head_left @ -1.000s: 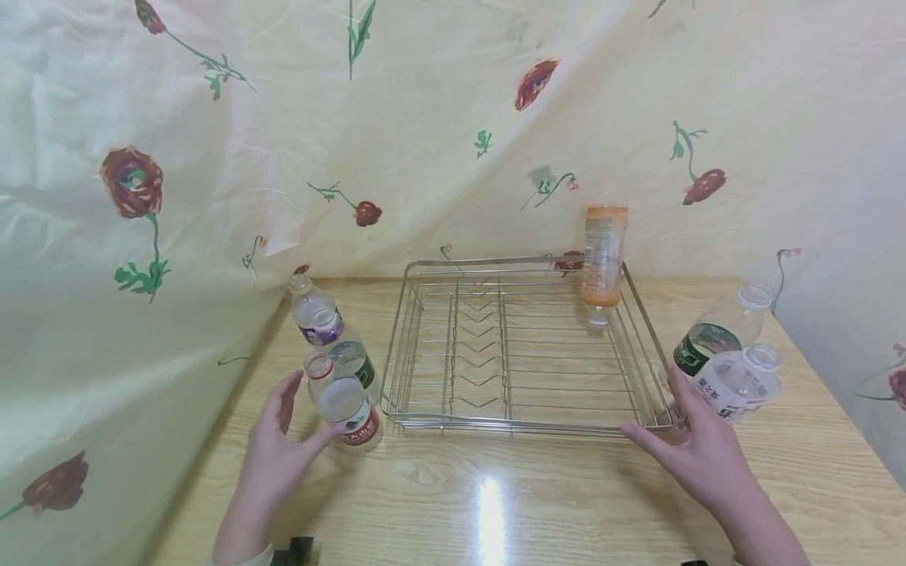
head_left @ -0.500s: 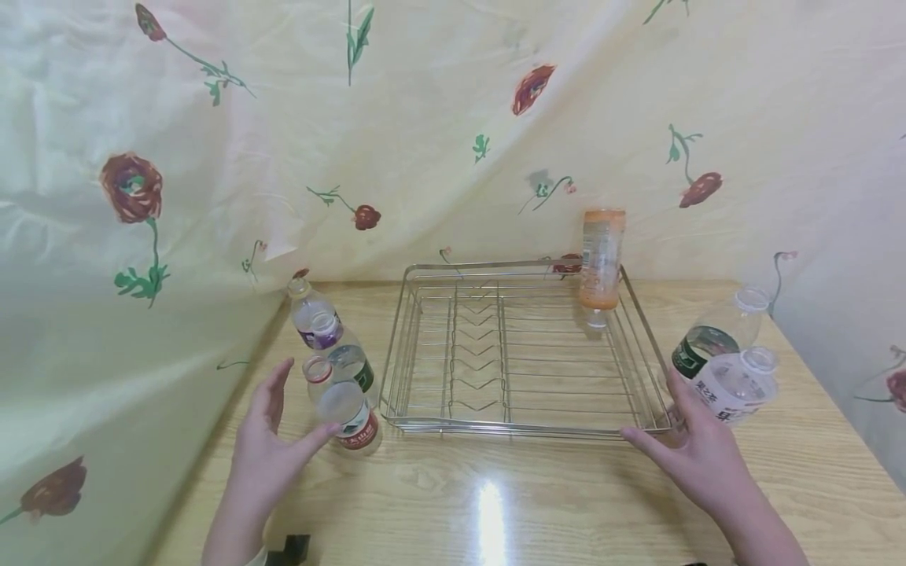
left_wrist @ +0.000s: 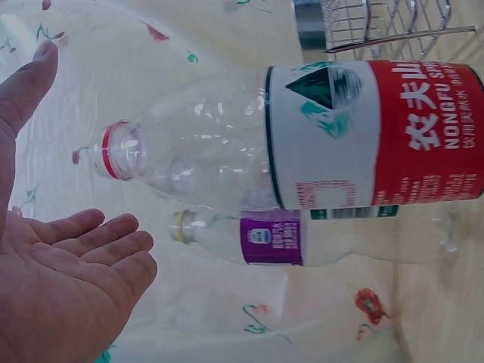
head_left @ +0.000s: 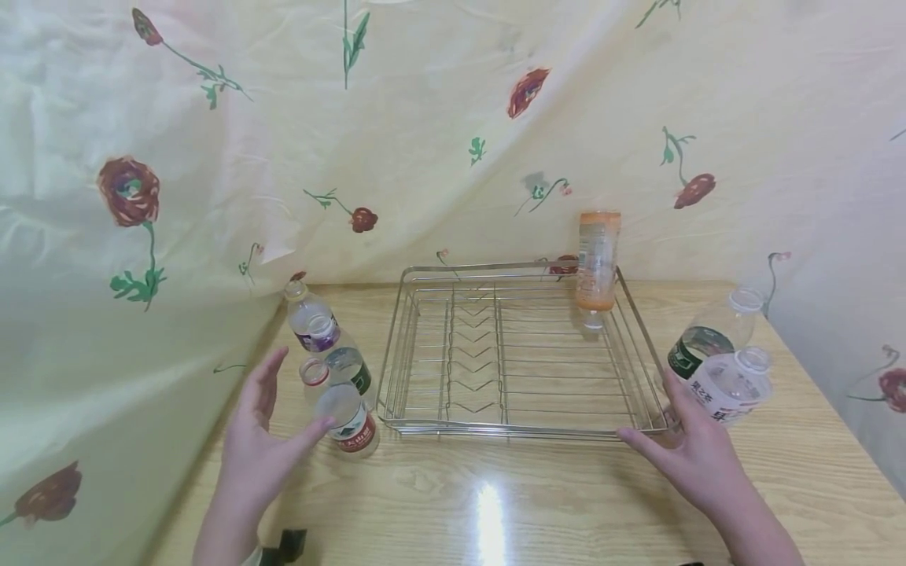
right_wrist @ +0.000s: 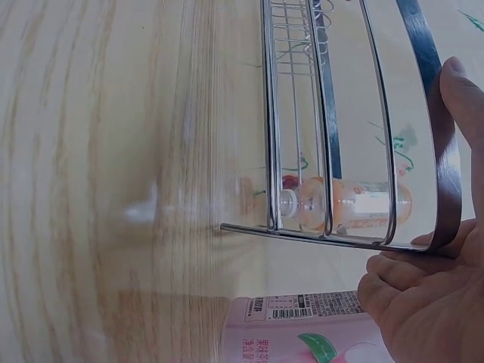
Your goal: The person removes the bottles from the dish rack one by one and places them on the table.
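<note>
My left hand point(head_left: 258, 444) is beside a clear water bottle point(head_left: 354, 427) with a red and white label, its thumb and fingers spread and nothing held. In the left wrist view that bottle point(left_wrist: 325, 136) stands upright in front of the palm. Behind it are a bottle with a green label point(head_left: 348, 368) and one with a purple label point(head_left: 316, 336). With my right hand point(head_left: 697, 452) I grip the near right corner of a wire dish rack point(head_left: 513, 431), thumb and fingers on either side of the top rail. An orange bottle point(head_left: 597, 267) stands upside down inside the rack's far right corner.
Right of the rack stand a pink and white bottle point(head_left: 729, 389), close by my right fingers, and a clear bottle with a green label point(head_left: 701, 351). All stand on a wooden table point(head_left: 566, 503). A flowered cloth point(head_left: 425, 141) hangs behind and at the sides.
My left hand has drawn slightly left and back from the red-labelled bottle, its fingers spreading. The right hand keeps its grip on the rack corner.
</note>
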A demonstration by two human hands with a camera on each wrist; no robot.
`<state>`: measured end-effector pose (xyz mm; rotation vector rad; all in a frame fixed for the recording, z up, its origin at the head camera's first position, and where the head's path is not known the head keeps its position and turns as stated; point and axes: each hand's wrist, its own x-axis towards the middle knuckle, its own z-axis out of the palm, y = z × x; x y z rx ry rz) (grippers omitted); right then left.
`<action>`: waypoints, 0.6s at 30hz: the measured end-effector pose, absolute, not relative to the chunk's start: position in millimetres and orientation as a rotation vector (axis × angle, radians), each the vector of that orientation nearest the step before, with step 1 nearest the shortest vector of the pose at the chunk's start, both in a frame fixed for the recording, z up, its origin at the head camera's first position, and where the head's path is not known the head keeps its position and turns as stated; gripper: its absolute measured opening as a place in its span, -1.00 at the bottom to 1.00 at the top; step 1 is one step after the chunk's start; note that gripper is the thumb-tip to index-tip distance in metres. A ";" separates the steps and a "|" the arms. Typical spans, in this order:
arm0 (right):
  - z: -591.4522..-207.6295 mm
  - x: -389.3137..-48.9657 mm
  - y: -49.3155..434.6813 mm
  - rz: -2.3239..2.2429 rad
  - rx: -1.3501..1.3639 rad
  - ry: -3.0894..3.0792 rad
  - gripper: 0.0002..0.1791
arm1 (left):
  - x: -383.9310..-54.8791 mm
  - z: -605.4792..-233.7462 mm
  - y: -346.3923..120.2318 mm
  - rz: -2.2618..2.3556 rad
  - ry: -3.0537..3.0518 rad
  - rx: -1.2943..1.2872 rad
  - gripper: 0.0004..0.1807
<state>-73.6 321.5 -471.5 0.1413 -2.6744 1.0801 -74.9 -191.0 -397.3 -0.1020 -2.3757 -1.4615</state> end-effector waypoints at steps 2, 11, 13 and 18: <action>-471.4 -73.4 321.4 1.078 0.144 -2.670 0.24 | -75.7 -394.7 -190.3 -1.457 -2.372 -0.109 0.18; -471.2 -73.4 321.0 1.066 0.151 -2.668 0.25 | -80.0 -385.8 -186.1 -1.425 -2.303 -0.238 0.16; -470.9 -73.3 320.8 1.057 0.149 -2.673 0.25 | -80.4 -384.9 -185.2 -1.409 -2.302 -0.251 0.16; -468.6 -72.7 318.9 1.034 0.137 -2.688 0.25 | -80.5 -381.3 -184.4 -1.370 -2.305 -0.260 0.17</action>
